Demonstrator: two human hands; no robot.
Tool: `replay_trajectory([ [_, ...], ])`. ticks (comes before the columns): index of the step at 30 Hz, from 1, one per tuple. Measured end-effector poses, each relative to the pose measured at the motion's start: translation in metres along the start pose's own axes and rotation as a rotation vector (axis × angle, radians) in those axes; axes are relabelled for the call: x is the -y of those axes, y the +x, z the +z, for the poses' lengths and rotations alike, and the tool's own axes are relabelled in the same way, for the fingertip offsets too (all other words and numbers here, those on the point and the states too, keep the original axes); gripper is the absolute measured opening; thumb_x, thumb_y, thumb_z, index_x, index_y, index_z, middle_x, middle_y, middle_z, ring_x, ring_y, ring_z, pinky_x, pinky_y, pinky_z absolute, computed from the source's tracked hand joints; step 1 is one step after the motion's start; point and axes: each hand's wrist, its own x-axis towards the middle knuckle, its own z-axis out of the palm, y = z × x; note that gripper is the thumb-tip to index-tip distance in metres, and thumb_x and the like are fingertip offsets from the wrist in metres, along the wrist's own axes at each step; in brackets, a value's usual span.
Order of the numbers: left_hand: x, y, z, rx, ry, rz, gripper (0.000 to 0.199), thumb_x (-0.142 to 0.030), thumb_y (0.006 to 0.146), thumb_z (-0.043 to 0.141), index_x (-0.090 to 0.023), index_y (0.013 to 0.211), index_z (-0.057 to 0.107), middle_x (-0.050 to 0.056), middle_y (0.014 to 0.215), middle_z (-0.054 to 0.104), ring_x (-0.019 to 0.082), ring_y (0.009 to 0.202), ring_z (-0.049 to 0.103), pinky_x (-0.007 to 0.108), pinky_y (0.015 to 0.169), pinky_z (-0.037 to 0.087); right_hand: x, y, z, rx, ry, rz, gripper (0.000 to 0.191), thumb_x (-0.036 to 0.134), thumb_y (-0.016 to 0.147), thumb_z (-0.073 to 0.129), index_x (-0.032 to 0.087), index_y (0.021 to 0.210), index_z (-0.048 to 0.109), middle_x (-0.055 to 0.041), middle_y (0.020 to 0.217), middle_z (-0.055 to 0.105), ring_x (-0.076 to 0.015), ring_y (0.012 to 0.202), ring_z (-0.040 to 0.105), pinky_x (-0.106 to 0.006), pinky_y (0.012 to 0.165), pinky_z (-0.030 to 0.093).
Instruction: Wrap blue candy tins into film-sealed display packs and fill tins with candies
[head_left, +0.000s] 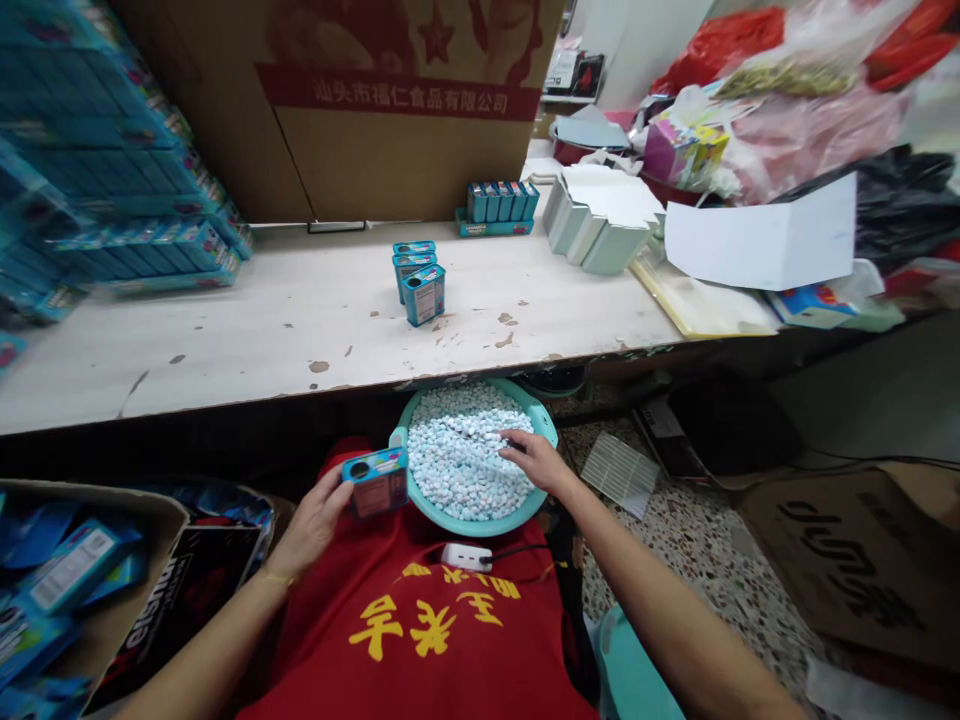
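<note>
My left hand (319,520) is closed around a small blue candy box (376,482), its top with a dark round hole tilted toward me. The box is beside the left rim of a teal basin (465,527). Small white and pale blue candies (465,450) fill the basin. Over their right side reaches my right hand (536,460), fingers stretched out and apart, fingertips at or just above the candies. I make out nothing held in it. On the table beyond stand several similar blue boxes (425,295) in a short row.
A packed tray of blue boxes (499,210) stands at the back of the white table (300,330), before a large carton (405,150). Stacked blue packs (150,250) rise at left. Folded white card (600,215) and bags lie at right. A carton of blue packaging (161,510) sits lower left.
</note>
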Motion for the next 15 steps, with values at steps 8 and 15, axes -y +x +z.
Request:
replay_trajectory([
  [8,-0.040,0.062,0.069,0.106,0.039,0.217,0.044,-0.044,0.077,0.049,-0.019,0.113,0.051,0.006,0.110,0.058,0.021,0.101,0.054,0.035,0.092,0.039,0.068,-0.007,-0.054,0.162,-0.042,-0.096,0.032,0.032,0.075,0.054,0.016,0.102,0.062,-0.0060,0.100,0.065,-0.0202,0.092,0.058,-0.031,0.082,0.043],
  [15,-0.034,0.067,0.085,0.176,0.128,0.272,0.045,-0.043,0.076,0.051,-0.020,0.115,0.050,0.006,0.113,0.056,0.021,0.105,0.050,0.036,0.095,0.036,0.100,0.004,-0.060,0.300,-0.534,-0.042,0.027,0.036,0.078,0.053,0.024,0.099,0.064,-0.0039,0.094,0.067,-0.0203,0.090,0.059,-0.026,0.072,0.041],
])
